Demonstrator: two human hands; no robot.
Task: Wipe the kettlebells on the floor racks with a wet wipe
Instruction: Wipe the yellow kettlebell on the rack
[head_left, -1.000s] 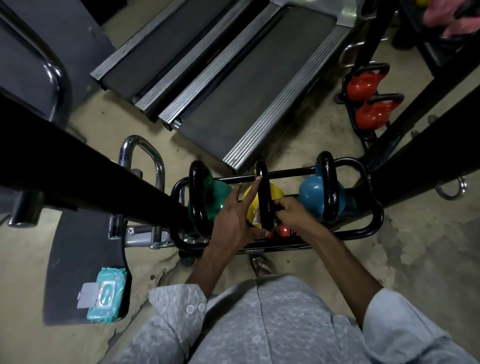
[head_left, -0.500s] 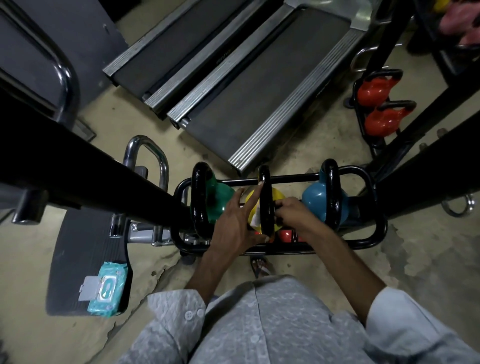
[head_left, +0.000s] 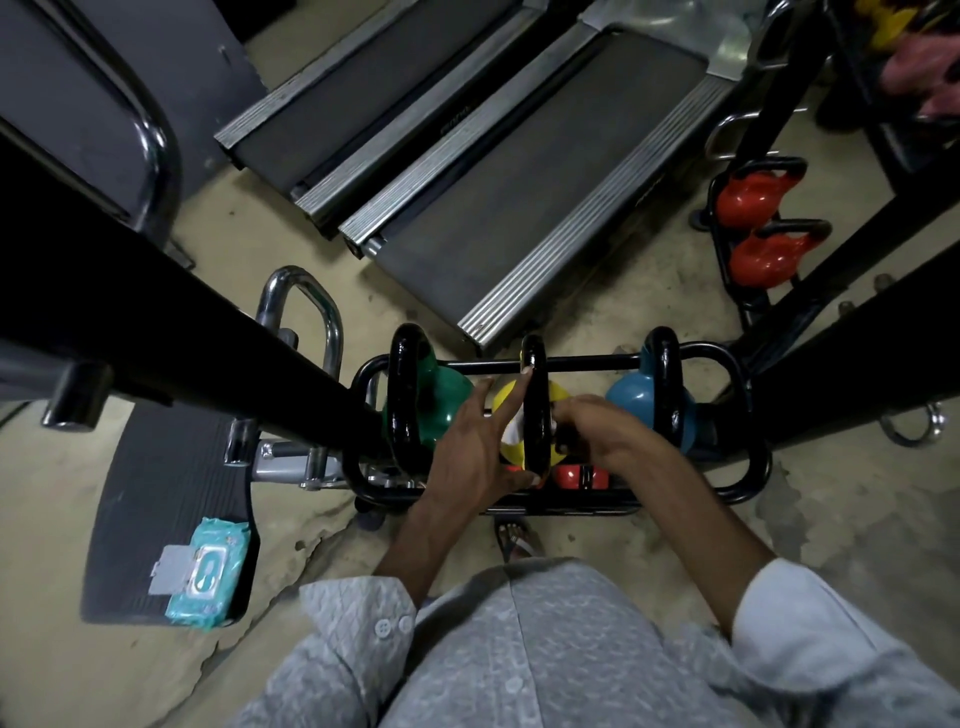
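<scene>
On the concrete floor (head_left: 649, 291), the heavy yellow kettlebell (head_left: 506, 402) sat between my hands: left hand (head_left: 472, 452) spread along its slick handle (head_left: 535, 395), right hand (head_left: 602, 426) apparently pinching the limp wet wipe (head_left: 513, 431) against it.

Right hand (head_left: 597, 431), pinching wet wipe (head_left: 513, 432), now sits slightly higher on yellow kettlebell (head_left: 505, 402) handle (head_left: 534, 410); more wipe shows left of it.

Kettlebell handles (head_left: 535, 405) glossy black – chrome bar (head_left: 335, 332) shiny, floor (head_left: 857, 519) rough concrete, shirt (head_left: 519, 649) quilted cloth.
</scene>
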